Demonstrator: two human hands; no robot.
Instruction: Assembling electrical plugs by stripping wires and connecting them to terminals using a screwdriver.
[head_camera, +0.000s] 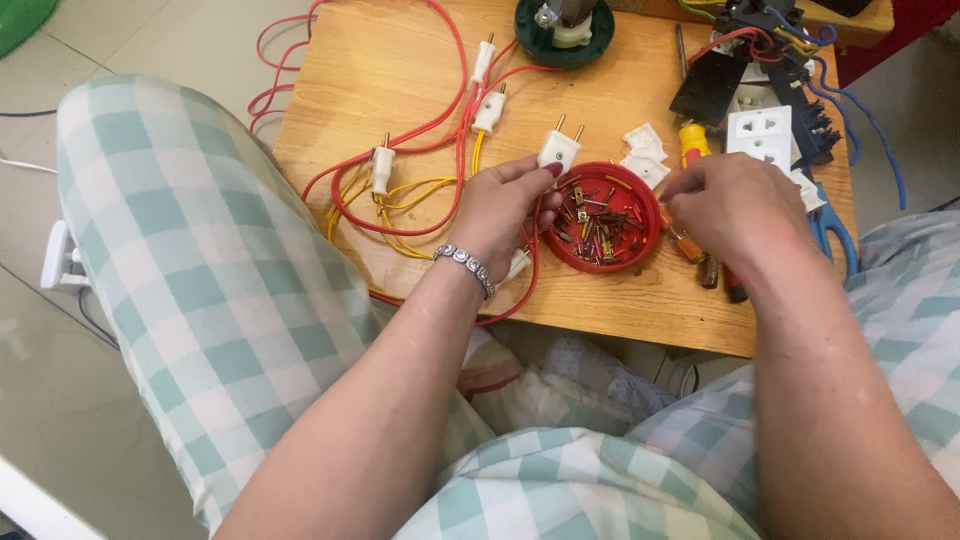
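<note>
My left hand (500, 210) holds a white two-pin plug (559, 150) at the left rim of a red round lid (640, 250) filled with several small metal parts. A red wire runs under that hand. My right hand (735, 215) hovers at the lid's right rim with fingers curled; what it pinches is hidden. A yellow-handled screwdriver (692, 140) lies just beyond it. Three more white plugs (489, 108) on red and yellow wires (400, 200) lie on the wooden table (400, 70) to the left.
A white socket plate (760, 135) and a black part with coloured wires (740, 60) sit at the back right. A green round base (565, 35) stands at the back. Blue-handled pliers (830, 230) lie at the right edge. My knees in checked cloth flank the table.
</note>
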